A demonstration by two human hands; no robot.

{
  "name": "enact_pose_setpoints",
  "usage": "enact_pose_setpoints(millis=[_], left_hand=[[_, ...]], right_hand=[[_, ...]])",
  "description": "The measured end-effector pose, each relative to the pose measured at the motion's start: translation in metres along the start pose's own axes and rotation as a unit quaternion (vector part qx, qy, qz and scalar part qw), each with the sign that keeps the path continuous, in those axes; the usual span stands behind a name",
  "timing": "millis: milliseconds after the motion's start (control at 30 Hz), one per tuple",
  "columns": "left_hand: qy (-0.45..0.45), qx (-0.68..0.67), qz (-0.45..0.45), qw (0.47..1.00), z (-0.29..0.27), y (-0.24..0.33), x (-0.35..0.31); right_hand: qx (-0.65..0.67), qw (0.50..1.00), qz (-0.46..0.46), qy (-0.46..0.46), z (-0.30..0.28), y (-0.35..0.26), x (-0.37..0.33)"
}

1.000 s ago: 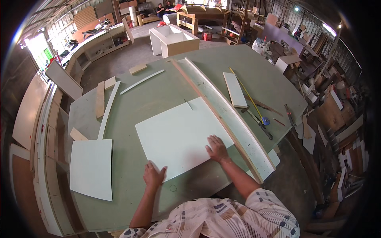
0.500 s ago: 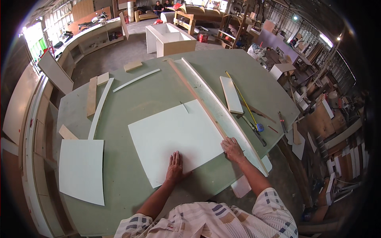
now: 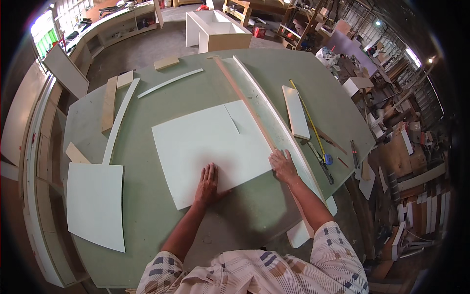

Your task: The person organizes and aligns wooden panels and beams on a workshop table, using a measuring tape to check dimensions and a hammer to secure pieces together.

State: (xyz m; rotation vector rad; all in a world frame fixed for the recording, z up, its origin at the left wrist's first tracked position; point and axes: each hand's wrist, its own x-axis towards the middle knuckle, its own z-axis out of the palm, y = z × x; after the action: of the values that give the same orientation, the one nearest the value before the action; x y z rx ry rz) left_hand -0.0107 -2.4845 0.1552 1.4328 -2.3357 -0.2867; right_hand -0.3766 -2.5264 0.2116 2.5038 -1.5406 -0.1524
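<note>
A pale rectangular board (image 3: 196, 142) lies flat on the green tabletop (image 3: 147, 196). From its far edge a thin dark slit (image 3: 232, 119) runs inward. My left hand (image 3: 208, 183) rests flat on the board's near part, fingers stretched out. At the board's near right corner is my right hand (image 3: 284, 167), its fingers extended over the corner and the brown wooden strip (image 3: 240, 93). That strip runs along the board's right side. Beyond it lies a long pale rail (image 3: 267, 103) with a raised white edge.
On the right lie a pale block (image 3: 295, 112), a tape measure (image 3: 328, 159), a hammer (image 3: 320, 157) and pliers (image 3: 354, 153). A curved white panel (image 3: 95, 206) and wood strips (image 3: 120, 122) lie left. A white cabinet (image 3: 220, 39) stands beyond the table.
The board has slid away from me along the wooden strip, with both hands moving forward on it. The slit now reaches farther into the board. My view has tilted lower.
</note>
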Motion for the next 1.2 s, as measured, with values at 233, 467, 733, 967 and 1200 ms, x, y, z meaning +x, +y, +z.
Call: enact_pose_setpoints(millis=[233, 467, 733, 967, 1200], left_hand=[[-0.002, -0.005, -0.008, 1.0, -0.004, -0.039, 0.041], [-0.006, 0.018, -0.017, 1.0, -0.011, -0.075, 0.079], [-0.005, 0.032, -0.025, 0.999, -0.017, -0.101, 0.113], [0.0, 0.031, -0.031, 0.999, -0.021, -0.115, 0.126], [-0.008, 0.039, -0.035, 0.999, -0.023, -0.118, 0.131]], right_hand=[[0.003, 1.0, 0.001, -0.001, 0.005, 0.008, 0.055], [-0.01, 1.0, 0.01, -0.013, 0.01, 0.016, 0.11], [-0.016, 0.999, 0.021, -0.027, 0.016, 0.024, 0.156], [-0.012, 0.999, 0.029, -0.03, 0.015, 0.023, 0.176], [-0.017, 0.999, 0.033, -0.033, 0.016, 0.025, 0.184]])
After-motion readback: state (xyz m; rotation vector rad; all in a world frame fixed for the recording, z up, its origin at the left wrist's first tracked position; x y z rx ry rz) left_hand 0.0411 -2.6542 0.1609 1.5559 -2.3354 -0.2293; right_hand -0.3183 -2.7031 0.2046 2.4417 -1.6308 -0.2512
